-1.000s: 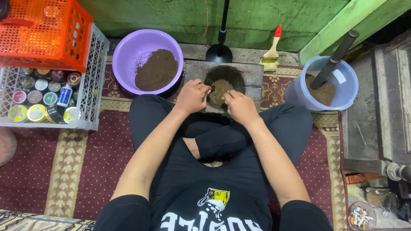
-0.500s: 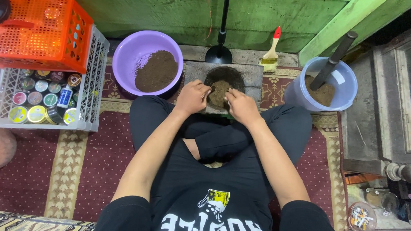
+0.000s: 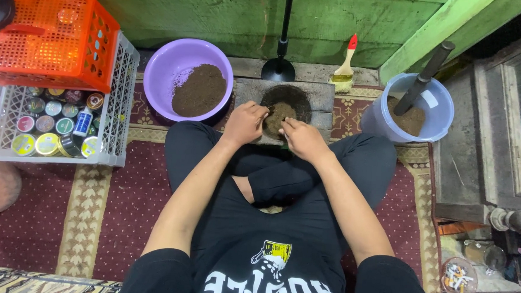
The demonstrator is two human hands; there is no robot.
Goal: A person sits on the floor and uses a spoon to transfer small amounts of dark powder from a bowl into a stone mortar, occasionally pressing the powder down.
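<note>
The brown lump (image 3: pixel 278 116) sits in the dark hollow (image 3: pixel 286 103) at the middle of the stone block (image 3: pixel 321 96), and it lies there as it did a second ago; nothing about it has visibly shifted, so the kneading looks ongoing rather than finished. The left hand (image 3: pixel 244 123) curls against the lump's left side, fingers closed on it; the right hand (image 3: pixel 303 139) presses its near right edge, fingers bent and together. Both remain where they were. Past the block's left edge stands a purple bowl (image 3: pixel 158 72) of dark powder; past its right edge, a blue bucket (image 3: pixel 440 113) with a pestle (image 3: pixel 424 77). A brush (image 3: pixel 344 71) lies behind.
</note>
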